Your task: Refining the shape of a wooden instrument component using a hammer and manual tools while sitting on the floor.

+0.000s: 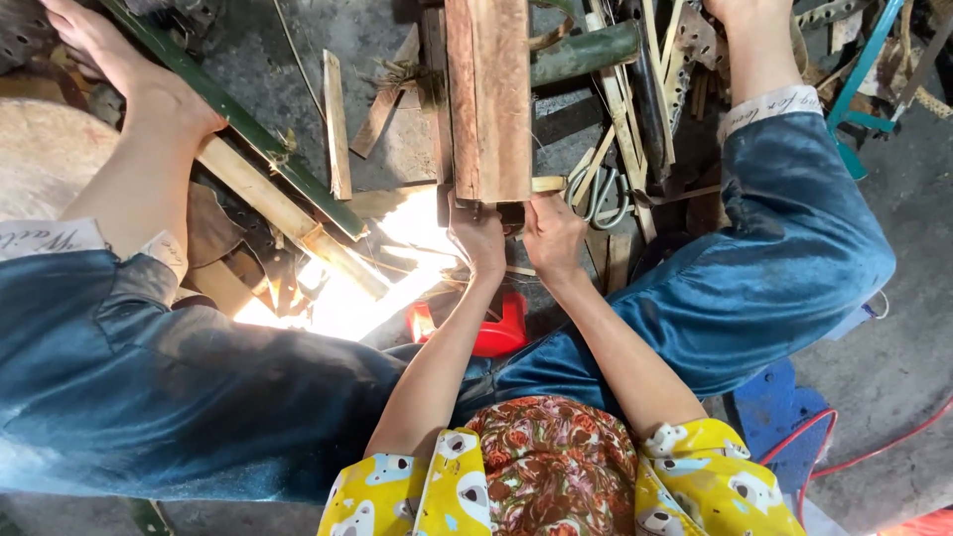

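A reddish wooden block (488,99) is taken as the landmark; it lies on the concrete floor (893,367) with its long axis running straight away from the person, between the two outstretched legs. Its near end is met by both hands. The left hand (478,238) is closed on the near end's left corner, and the right hand (552,236) is pressed against the near end just right of centre, touching a thin pale bamboo strip (548,184) that sticks out sideways from beneath the block. Both grips are curled tight; whether the strip itself is pinched by the right fingers cannot be told. Neither hand is clearly nearer: both sit at the block's near end, side by side, with the block extending directly ahead of them.

Left of the block, a long green bamboo slat (248,129) is laid slanting under a bare foot (119,69). Right of the block, grey shears (599,194) are seen among split strips. Behind the hands, on the near side of the block, a red plastic stool (496,333) is partly hidden.
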